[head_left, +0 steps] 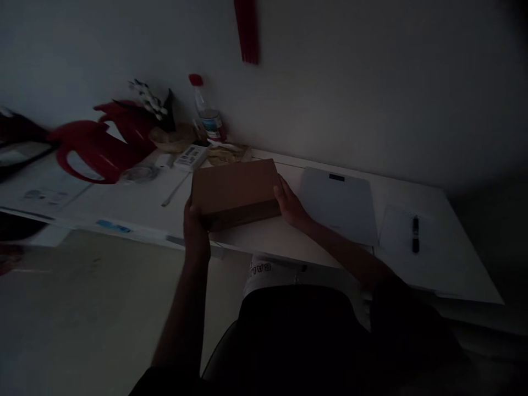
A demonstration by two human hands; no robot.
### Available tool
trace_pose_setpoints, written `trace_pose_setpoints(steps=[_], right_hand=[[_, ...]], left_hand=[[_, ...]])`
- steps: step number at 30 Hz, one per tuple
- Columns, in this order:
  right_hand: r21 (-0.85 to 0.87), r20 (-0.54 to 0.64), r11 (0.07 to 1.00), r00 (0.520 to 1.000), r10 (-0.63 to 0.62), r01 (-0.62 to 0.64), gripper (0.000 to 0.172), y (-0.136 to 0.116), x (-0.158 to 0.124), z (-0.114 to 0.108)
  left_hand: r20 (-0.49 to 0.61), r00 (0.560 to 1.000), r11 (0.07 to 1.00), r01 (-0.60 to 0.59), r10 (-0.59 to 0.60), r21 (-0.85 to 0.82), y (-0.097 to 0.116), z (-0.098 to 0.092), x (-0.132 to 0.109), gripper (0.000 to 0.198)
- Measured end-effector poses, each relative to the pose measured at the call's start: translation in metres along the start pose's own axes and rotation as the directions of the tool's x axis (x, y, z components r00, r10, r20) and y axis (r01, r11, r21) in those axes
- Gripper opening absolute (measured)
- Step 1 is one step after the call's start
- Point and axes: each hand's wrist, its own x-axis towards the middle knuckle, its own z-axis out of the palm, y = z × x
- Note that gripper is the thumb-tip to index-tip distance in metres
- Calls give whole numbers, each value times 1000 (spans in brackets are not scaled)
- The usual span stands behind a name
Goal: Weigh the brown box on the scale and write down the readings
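Note:
A closed brown cardboard box [235,187] is held between my two hands over the front part of the white table. My left hand [195,228] grips its left end, thumb against the side near the front corner. On the right end, my right hand [290,202] presses with the fingers along the side and the thumb on the near face. Whether the underside touches the table I cannot tell in the dim light. Just right of the box lies a flat, light-coloured scale [338,204] with a small dark display.
On the white table [462,258], a pen [415,234] lies on paper at the right. Behind the box stands a red-capped bottle [210,115]. To the left are red watering cans [93,148], a small white box [192,157] and a printed sheet [49,190]. A wall rises behind.

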Motion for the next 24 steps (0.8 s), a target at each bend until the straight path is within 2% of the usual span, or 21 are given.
trace_pose_setpoints(steps=[3, 5, 9, 15, 20, 24], right_hand=[[-14, -4, 1000, 1000, -19, 19, 87, -2, -2, 0], [-50, -8, 998, 999, -33, 33, 86, -2, -3, 1], [-114, -36, 993, 998, -42, 38, 84, 0, -1, 3], [-97, -28, 993, 997, -69, 66, 79, -7, -3, 0], [-119, -73, 986, 989, -128, 118, 78, -23, -15, -22], [-154, -147, 982, 980, -135, 112, 78, -31, -27, -54]], left_hand=[[-28, 995, 991, 98, -101, -94, 5, 4, -2, 67], [-35, 993, 990, 110, -114, -92, 7, 6, -3, 66], [-40, 997, 988, 60, -67, -140, 9, 7, -5, 64], [-66, 998, 992, -24, 16, -127, 20, 12, -10, 56], [-62, 996, 989, -75, 68, -125, 43, 27, -13, 58], [26, 994, 984, -105, 110, -145, 62, 57, -17, 58]])
